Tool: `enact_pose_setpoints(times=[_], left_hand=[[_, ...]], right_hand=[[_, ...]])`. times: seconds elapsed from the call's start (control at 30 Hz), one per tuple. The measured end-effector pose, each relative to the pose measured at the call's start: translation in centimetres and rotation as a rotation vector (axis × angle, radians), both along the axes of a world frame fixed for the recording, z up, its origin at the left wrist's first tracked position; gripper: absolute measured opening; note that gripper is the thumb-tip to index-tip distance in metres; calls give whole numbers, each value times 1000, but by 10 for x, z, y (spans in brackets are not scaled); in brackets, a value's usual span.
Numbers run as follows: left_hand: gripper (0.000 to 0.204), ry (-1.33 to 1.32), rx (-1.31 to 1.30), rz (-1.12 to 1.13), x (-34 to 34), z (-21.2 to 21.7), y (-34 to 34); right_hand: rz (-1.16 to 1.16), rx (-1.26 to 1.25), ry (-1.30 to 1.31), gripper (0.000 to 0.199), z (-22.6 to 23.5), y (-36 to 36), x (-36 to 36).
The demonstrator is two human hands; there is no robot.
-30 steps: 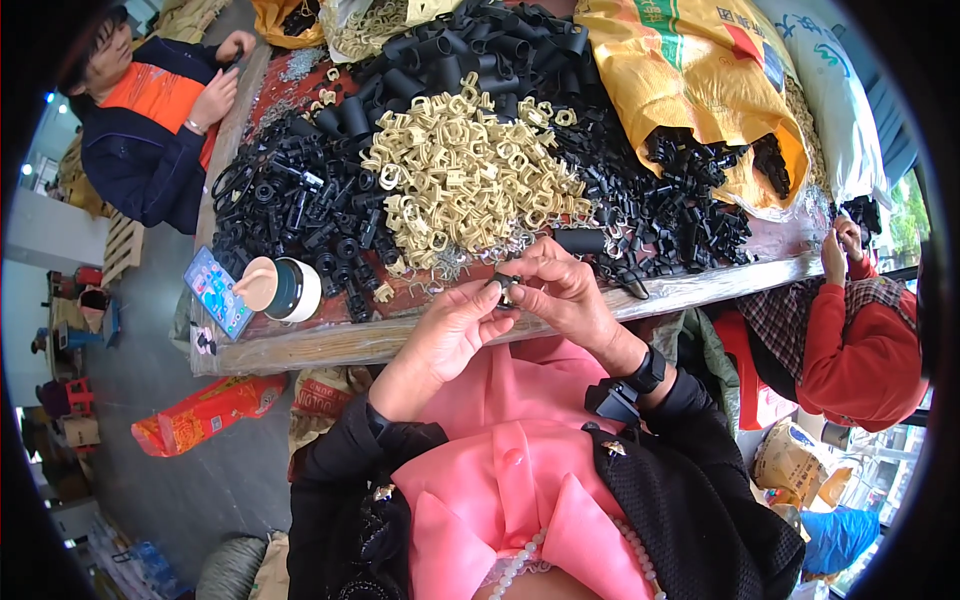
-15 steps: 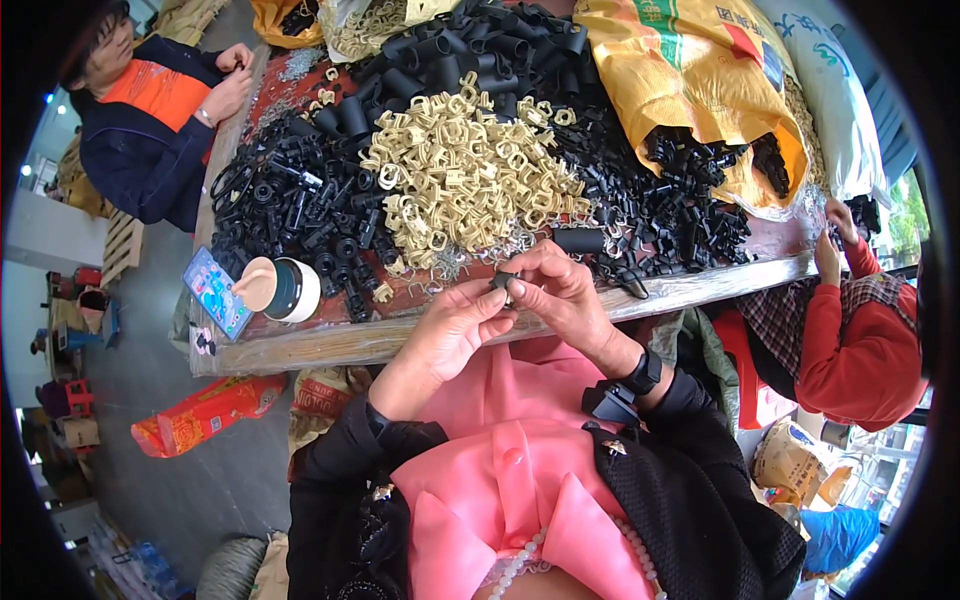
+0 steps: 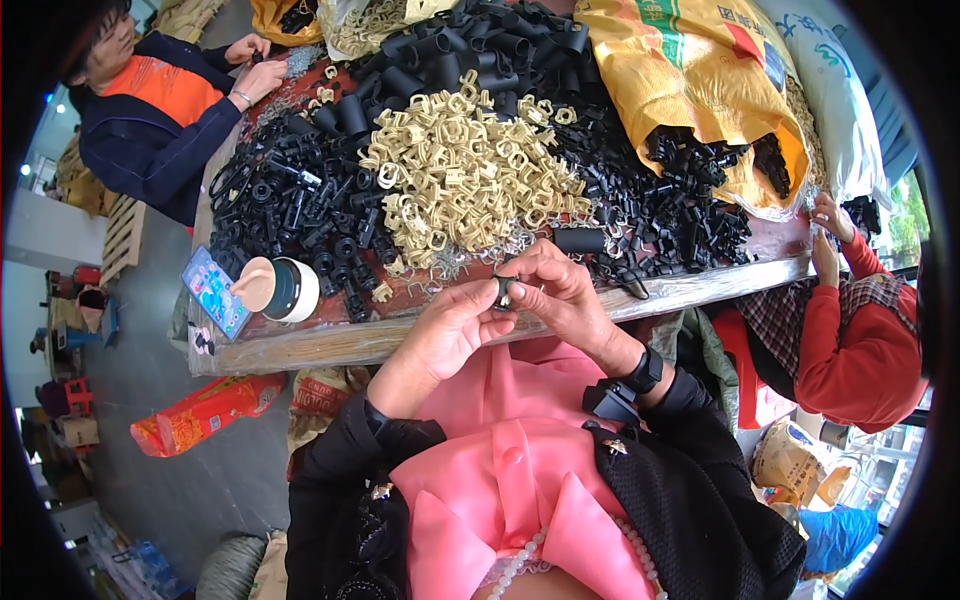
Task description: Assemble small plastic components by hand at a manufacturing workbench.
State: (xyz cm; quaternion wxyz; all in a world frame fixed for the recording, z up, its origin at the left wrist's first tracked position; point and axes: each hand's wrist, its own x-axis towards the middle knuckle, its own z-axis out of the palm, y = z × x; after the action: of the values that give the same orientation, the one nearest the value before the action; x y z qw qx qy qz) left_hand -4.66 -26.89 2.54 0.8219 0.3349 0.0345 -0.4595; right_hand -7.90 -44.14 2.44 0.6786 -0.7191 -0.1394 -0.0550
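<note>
Smooth grey floor (image 3: 200,490) is running past a slatted wooden pallet (image 3: 122,238). Daylight is brightening a glass window (image 3: 908,218), far right.

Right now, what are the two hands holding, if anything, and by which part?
A small dark piece, pinched by the left hand at its left side and the right hand at its right; finer detail is hidden.

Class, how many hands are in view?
6: wearer's left hand and right hand, centre, holding a small dark part; navy-sleeved upper hand and navy-sleeved lower hand, upper left; red-sleeved upper hand and red-sleeved lower hand, right. Others may be hidden.
</note>
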Motion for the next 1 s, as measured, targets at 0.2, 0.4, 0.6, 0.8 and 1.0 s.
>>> enact_pose_setpoints(times=[0.2,0.4,0.6,0.8,1.0], left_hand=[[24,-70,69,-7,-1,5,-1],[25,-160,156,47,-6,6,-6],[35,-373,257,100,-11,6,-12],[34,-543,295,76,-10,7,-9],[37,-641,331,-7,-9,8,-5]], right_hand=[[-13,-105,-62,20,0,-2,1],[-23,-103,-61,20,1,-2,0],[-45,-120,-60,21,0,1,-2],[-63,-114,-13,23,5,4,-7],[-88,-184,-79,24,8,4,-7]])
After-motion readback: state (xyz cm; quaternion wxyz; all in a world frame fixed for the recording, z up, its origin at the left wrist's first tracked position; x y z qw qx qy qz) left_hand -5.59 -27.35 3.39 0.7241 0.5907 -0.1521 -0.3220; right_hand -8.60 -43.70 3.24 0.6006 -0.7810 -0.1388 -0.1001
